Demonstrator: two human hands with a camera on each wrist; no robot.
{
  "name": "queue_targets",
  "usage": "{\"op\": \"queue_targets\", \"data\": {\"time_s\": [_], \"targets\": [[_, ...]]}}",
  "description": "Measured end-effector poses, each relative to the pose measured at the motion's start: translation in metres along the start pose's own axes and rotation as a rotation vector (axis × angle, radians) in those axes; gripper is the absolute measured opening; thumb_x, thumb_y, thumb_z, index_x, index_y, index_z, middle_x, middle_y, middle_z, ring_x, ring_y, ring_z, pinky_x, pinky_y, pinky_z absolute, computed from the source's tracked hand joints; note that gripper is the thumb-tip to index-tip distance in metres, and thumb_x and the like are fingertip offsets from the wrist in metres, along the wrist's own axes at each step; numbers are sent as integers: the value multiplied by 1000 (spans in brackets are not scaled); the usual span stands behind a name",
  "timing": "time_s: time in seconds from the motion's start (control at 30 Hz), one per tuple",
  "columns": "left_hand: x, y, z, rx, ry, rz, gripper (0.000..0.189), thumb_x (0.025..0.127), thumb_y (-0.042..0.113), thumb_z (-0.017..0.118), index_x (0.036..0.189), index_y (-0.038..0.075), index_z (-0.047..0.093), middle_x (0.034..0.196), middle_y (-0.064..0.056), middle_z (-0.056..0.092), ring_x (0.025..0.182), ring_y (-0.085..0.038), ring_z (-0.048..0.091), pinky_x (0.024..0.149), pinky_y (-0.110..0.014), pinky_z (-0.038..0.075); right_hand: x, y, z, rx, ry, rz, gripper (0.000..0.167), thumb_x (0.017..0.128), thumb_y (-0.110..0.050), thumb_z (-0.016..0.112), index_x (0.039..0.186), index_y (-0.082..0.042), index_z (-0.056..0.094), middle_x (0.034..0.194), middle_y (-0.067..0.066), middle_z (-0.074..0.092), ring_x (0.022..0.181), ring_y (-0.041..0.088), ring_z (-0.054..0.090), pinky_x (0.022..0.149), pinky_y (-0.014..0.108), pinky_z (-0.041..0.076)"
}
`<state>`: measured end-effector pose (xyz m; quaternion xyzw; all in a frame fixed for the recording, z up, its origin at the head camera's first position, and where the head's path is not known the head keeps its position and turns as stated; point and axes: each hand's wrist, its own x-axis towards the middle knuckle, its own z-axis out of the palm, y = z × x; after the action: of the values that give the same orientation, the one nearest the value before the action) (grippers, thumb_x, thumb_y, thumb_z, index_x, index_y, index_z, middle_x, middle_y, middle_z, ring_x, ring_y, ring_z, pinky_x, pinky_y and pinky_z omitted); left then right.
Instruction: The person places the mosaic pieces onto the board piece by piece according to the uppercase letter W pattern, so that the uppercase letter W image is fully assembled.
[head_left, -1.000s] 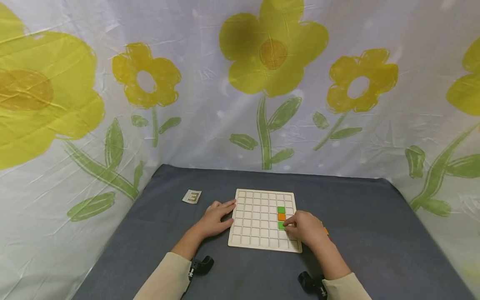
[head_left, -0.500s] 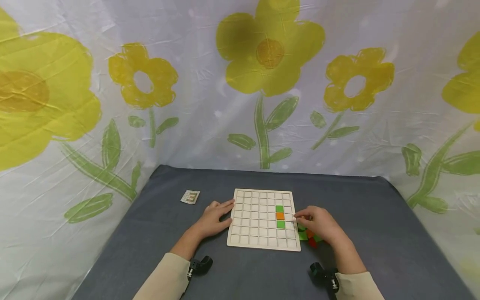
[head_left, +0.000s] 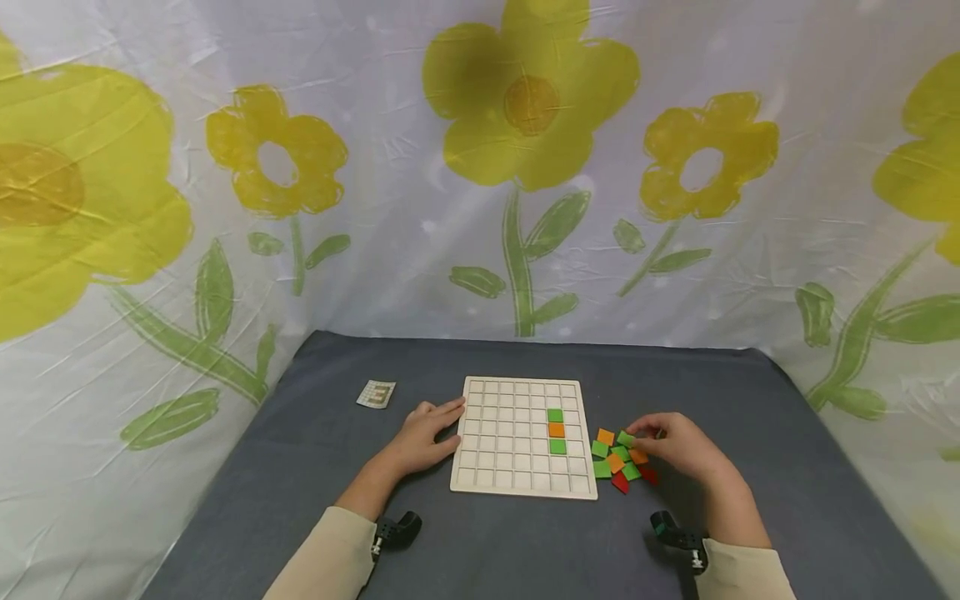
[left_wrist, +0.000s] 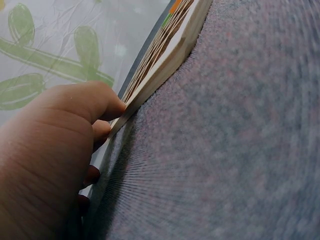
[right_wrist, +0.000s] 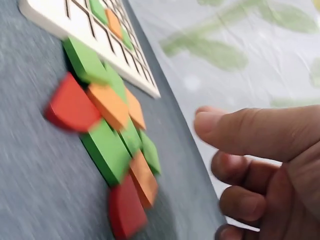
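A pale wooden grid board point(head_left: 502, 429) lies on the dark table. One column holds a green tile point(head_left: 555, 415), an orange tile point(head_left: 556, 430) and another green tile point(head_left: 557, 447). My left hand point(head_left: 420, 437) rests beside the board, its nearly straight fingers touching the left edge. In the left wrist view, the thumb and a finger meet the wooden rim point(left_wrist: 160, 67). My right hand point(head_left: 678, 442) hovers at the far right of a loose pile of green, orange and red pieces. In the right wrist view, thumb and fingers stand apart with nothing between them, near an orange tile point(right_wrist: 144, 180).
A small card point(head_left: 376, 394) with a printed grid pattern lies left of the board. Two red pieces with a rounded edge, one a red piece point(right_wrist: 72, 105), lie among the tiles. A flowered cloth point(head_left: 405, 275) hangs behind the table.
My right hand has moved right, away from the lower green tile on the board and over to the pile, which is now uncovered. The left hand stays at the board's edge.
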<state>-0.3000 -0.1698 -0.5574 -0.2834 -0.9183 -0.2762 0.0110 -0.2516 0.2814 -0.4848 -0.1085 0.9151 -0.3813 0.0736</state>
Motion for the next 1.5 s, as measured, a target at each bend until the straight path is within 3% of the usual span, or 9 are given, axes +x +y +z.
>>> {"op": "queue_targets", "data": {"time_s": [0.23,0.4,0.6,0.8,0.97,1.1,1.27,1.4,1.5], "targets": [[0,-1,2,2,5,-2,58,103,27,61,155,8,46,164,-1,37,94,-16,37,88,-47,32,-12,22,-14,45,-164,96,18,87,-5,79,99,3,69,85,3,63,77,20,54,70,36,45],[0,-2,2,11,6,-3,59,102,27,62,155,8,46,164,0,37,95,-16,38,89,-47,32,-15,23,-13,77,-248,129,26,80,-3,83,94,1,61,76,2,51,69,19,45,65,34,36],[1,-1,2,3,7,9,59,102,27,62,155,7,46,164,-2,37,95,-16,38,88,-47,32,-14,25,-10,38,-196,109,23,79,-3,81,95,-1,64,74,2,51,66,19,44,62,34,35],[1,0,2,12,6,15,59,102,27,62,155,6,46,163,-3,38,95,-16,38,89,-47,32,-14,30,-14,-62,-115,112,15,90,-12,72,99,-1,74,92,4,67,79,19,54,71,37,44],[1,1,0,11,1,-1,59,102,27,62,155,7,46,164,-2,37,96,-16,38,90,-47,32,-13,34,-16,-130,-31,128,21,90,-15,70,70,-7,70,63,-5,50,58,14,41,56,33,35],[0,0,0,10,14,11,58,102,27,62,155,6,47,163,-3,38,96,-16,38,89,-47,33,-13,38,-16,-158,2,202,31,88,-19,70,59,-10,62,57,-8,36,53,12,33,54,31,29],[-1,0,1,5,36,32,57,101,25,62,153,3,49,162,-7,41,95,-16,39,89,-48,34,-13,35,-18,-178,-1,231,30,95,-23,67,73,-6,77,69,-3,55,63,15,42,60,33,35],[-1,0,1,-3,31,26,58,101,25,62,153,4,48,162,-6,40,96,-17,39,89,-49,33,-13,32,-19,-155,20,212,25,93,-23,73,78,-2,73,73,0,58,65,16,45,61,33,37],[0,0,1,-6,18,17,58,102,24,62,154,5,47,163,-5,38,96,-17,38,90,-49,32,-13,34,-19,-121,61,193,20,88,-11,76,101,3,70,71,4,50,64,19,44,60,35,36]]}}
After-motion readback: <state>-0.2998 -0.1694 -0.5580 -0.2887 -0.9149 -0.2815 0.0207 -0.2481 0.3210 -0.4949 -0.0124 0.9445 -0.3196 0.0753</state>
